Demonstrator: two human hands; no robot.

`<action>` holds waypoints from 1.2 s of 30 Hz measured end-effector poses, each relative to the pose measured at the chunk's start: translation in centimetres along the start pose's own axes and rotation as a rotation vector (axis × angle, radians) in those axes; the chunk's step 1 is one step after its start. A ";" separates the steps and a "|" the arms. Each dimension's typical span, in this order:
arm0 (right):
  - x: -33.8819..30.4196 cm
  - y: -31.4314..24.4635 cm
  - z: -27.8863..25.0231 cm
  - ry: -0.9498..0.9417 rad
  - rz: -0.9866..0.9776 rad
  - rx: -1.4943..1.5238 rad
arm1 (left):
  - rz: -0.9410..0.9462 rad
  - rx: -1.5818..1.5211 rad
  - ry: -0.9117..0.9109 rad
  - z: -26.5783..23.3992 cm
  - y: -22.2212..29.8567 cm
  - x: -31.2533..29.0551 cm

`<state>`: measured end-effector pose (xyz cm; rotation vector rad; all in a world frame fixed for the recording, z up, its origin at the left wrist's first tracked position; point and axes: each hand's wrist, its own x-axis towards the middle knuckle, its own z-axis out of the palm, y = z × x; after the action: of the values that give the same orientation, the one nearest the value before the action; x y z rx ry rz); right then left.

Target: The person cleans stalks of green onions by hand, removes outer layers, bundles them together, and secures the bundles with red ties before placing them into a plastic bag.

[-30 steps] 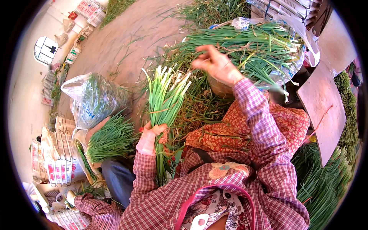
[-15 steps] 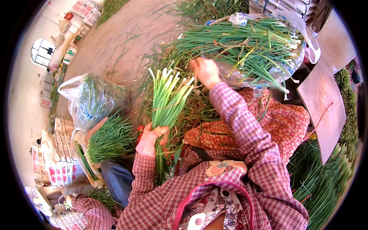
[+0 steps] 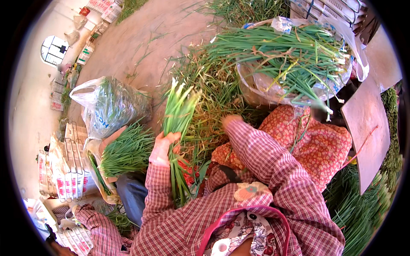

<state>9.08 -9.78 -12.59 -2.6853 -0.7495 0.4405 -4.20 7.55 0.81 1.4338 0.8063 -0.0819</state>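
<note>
maroon checked top | magenta neck trim | flower-print inner layer

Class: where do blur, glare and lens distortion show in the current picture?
Head view, blur: the bare right hand is smeared, likely by motion; head view, glare: shiny highlights on the clear plastic bag of greenery; head view, distortion: fisheye bowing, strongest toward the rim.

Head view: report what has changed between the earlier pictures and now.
The bare right hand has moved from near the heap of long green stalks back toward the body and the red floral cloth; whether it holds anything is unclear. The left hand keeps its grip on the white-ended green bundle; the clear plastic bag stays put.
</note>
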 end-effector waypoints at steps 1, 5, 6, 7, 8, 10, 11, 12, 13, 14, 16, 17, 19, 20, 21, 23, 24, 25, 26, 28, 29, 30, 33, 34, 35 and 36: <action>0.5 1.3 -1.0 -0.118 0.051 0.000 | 0.046 -0.052 -0.150 -1.6 -0.5 0.6; -0.6 2.3 -5.2 -0.260 0.116 0.026 | -0.002 0.071 0.013 -2.1 -1.6 1.5; -1.3 0.5 -8.9 -0.014 0.023 0.089 | -0.009 0.047 0.009 -2.5 -2.2 1.8; -1.4 -0.4 -10.7 0.286 -0.083 0.219 | -0.012 0.027 -0.002 -2.3 -2.6 1.7; -1.4 -1.4 -11.9 0.661 -0.275 0.362 | -0.009 0.003 -0.018 -1.9 -2.9 1.8; -2.3 -3.4 -13.7 0.947 -0.373 0.444 | 0.059 0.008 -0.048 -1.1 -2.8 2.2; -1.7 -3.1 -11.9 0.926 -0.449 0.366 | 0.062 -0.038 -0.103 -0.5 -2.0 1.7; -0.9 -2.3 -8.8 0.903 -0.514 0.285 | 0.060 -0.081 -0.165 0.2 -1.3 1.2; -1.2 -1.8 -4.9 0.459 -0.269 0.172 | 0.087 -0.141 -0.221 -0.1 -1.0 0.9; -1.8 -1.1 -2.1 0.021 -0.030 0.054 | 0.079 0.015 -0.114 -0.3 -0.2 0.9; -1.9 0.6 -1.6 -0.425 0.128 0.033 | 0.102 -0.054 -0.152 -1.9 -0.1 0.7; -1.9 2.6 -1.1 -0.489 0.154 -0.023 | 0.152 -0.030 -0.124 -0.8 0.3 0.9; -1.3 2.8 -4.2 -0.621 0.209 -0.115 | 0.097 -0.050 -0.106 -0.8 0.3 0.7; -1.7 1.7 -6.8 -0.451 0.230 -0.125 | 0.104 -0.084 -0.099 -0.9 0.3 0.3; -2.5 1.1 -8.7 -0.244 0.166 -0.022 | 0.105 -0.118 -0.104 -0.7 0.0 0.3; -3.6 0.6 -10.2 0.100 0.038 0.182 | 0.132 -0.149 -0.199 -0.5 -0.3 0.2; -3.9 0.5 -10.3 0.236 -0.030 0.283 | 0.140 -0.166 -0.203 -0.4 -0.3 0.2; -3.9 0.4 -9.7 0.432 -0.151 0.408 | 0.147 -0.185 -0.205 -0.1 -0.3 0.1; -3.8 0.2 -9.8 0.472 -0.184 0.527 | 0.153 -0.198 -0.214 0.5 -0.2 0.0; -3.5 -0.9 -9.9 0.548 -0.255 0.766 | 0.101 -0.296 -0.309 1.1 -0.3 -0.2; -3.1 -1.3 -9.9 0.572 -0.264 0.840 | 0.068 -0.337 -0.351 1.3 -0.3 -0.3; -3.0 -1.7 -9.8 0.597 -0.283 0.847 | 0.109 -0.270 -0.366 1.5 -0.1 -0.5; -3.2 -2.7 -10.6 0.269 -0.176 1.103 | 0.150 -0.185 -0.362 1.4 -0.6 -0.2; -3.4 -2.9 -10.5 0.278 -0.197 1.089 | 0.149 -0.176 -0.355 1.2 -0.8 0.0; -3.8 -3.2 -10.1 0.285 -0.218 1.075 | 0.165 -0.194 -0.313 1.4 -0.9 -0.3; -4.3 -3.4 -9.8 0.294 -0.239 1.061 | 0.164 -0.212 -0.313 1.3 -1.0 -0.2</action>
<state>7.72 -11.45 -1.60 -1.5971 -0.5166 0.2567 -4.27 6.11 0.02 1.2416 0.4253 -0.0899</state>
